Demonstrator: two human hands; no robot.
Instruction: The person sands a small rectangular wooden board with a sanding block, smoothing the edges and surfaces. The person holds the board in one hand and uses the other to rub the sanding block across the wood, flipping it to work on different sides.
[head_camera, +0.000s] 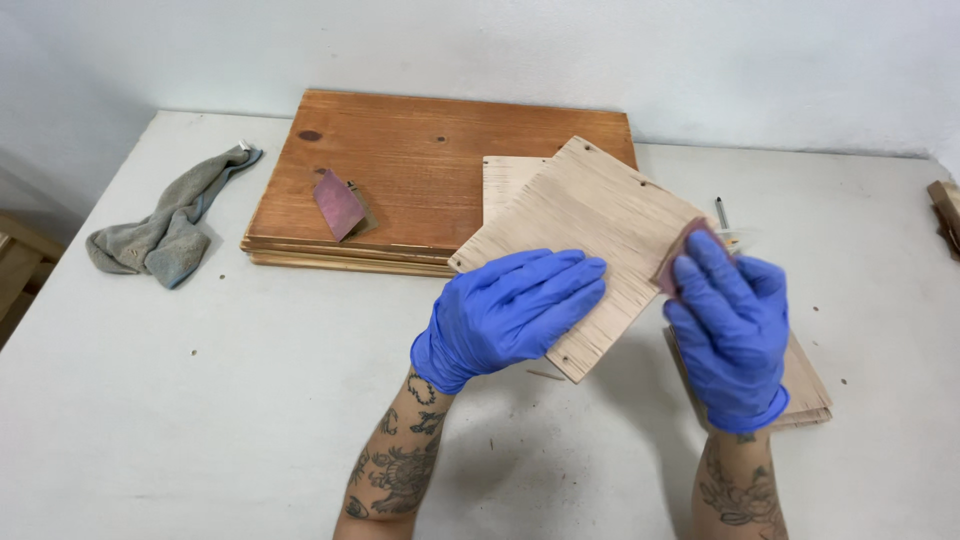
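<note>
Both my hands wear blue gloves. My left hand (510, 312) lies flat on a pale wooden panel (590, 225), pressing its near left part; the panel is tilted and has small holes at its corners. My right hand (730, 325) presses a small reddish piece of sandpaper (678, 262) against the panel's right edge. Under my right hand lies a stack of more pale panels (810, 385). Another pale panel (505, 180) shows behind the held one.
A stack of dark brown boards (420, 160) lies at the back of the white table (200, 400), with a second folded sandpaper piece (338, 204) on it. A grey rag (165, 232) lies left. A small metal tool (721, 212) sits behind the panel.
</note>
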